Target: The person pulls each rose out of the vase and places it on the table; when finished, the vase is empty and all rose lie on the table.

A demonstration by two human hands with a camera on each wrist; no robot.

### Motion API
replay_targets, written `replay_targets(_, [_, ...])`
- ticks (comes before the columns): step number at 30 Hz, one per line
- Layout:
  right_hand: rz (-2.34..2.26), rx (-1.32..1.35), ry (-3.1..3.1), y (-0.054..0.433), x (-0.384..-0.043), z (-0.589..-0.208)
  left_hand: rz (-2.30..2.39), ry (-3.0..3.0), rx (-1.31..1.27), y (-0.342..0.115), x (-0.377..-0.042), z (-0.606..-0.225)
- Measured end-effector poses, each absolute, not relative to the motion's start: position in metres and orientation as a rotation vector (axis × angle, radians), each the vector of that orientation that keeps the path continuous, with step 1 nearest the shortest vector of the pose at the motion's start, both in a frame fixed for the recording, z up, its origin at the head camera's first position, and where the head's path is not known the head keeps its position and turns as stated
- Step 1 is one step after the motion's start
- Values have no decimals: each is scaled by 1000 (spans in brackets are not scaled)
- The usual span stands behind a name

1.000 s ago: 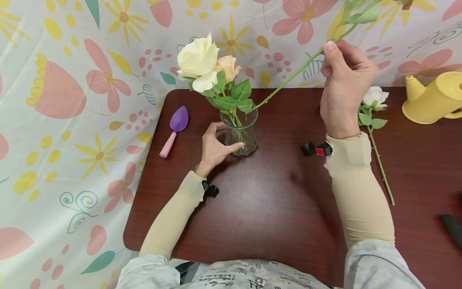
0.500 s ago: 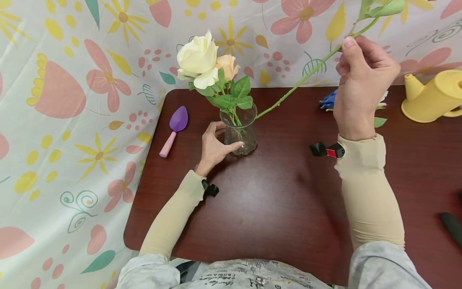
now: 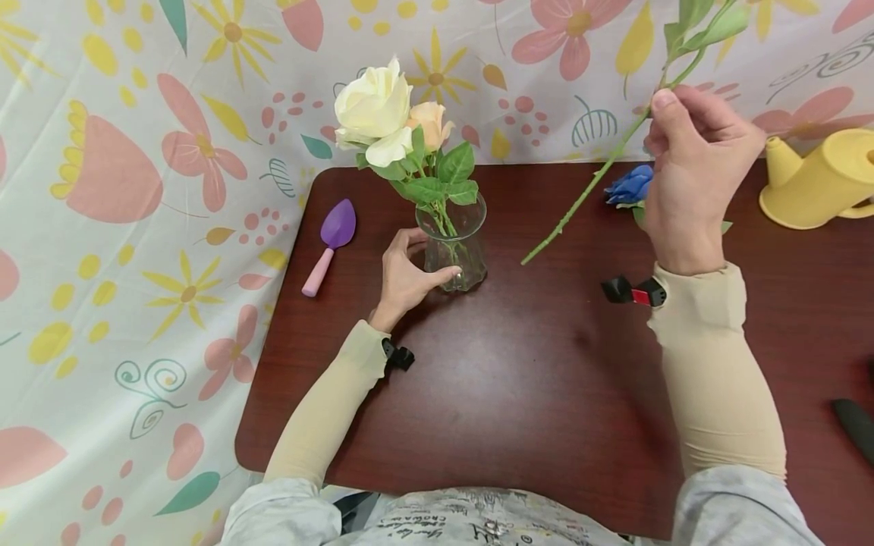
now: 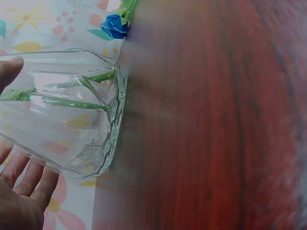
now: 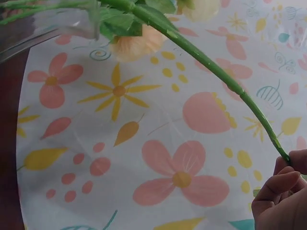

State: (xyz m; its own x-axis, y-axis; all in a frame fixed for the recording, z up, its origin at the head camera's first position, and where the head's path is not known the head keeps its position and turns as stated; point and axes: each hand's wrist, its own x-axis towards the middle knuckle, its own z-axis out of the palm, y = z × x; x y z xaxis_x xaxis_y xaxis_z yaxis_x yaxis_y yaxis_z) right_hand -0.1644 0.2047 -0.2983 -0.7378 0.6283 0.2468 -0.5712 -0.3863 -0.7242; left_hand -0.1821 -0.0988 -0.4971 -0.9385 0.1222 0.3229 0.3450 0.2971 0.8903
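My left hand [image 3: 410, 277] grips the lower part of a clear glass vase [image 3: 471, 262], thumb in front and fingers round its far side. In the vase stand a large cream-white rose [image 3: 374, 106] and a smaller peach rose [image 3: 429, 125]; their green stems [image 4: 72, 102] show through the glass in the left wrist view. My right hand [image 3: 699, 167] pinches a long green flower stem [image 3: 580, 199] between thumb and fingers, just below its leaves. The stem slants down left, its cut end beside the vase and apart from it. Its bloom is out of frame above.
A purple trowel with a pink handle [image 3: 331, 246] lies left of the vase. A blue flower [image 3: 630, 186] lies behind the right hand, near a yellow watering can [image 3: 812, 182]. A black handle [image 3: 853, 432] shows at the right edge. A flowered cloth [image 3: 225, 341] hangs behind and left.
My right hand has moved right, and the stem's lower end has come away from the vase's rim. The blue flower has come into view; the left hand has kept its place.
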Motion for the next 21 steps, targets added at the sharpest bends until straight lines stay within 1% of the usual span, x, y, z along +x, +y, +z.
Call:
replay_targets(9, [2138,-164,-1200,231,-168,-324,-1697,-2373,-437,-99,-183,-497])
replay_targets(15, [2125,-263,-1454,254,-167,-346,-1687,-2389,-424,-99,-182,-497])
replay_targets(21, [2109,-287,-1696,273,-163,-368,-1696,-2389,-415,-98,-183,-498])
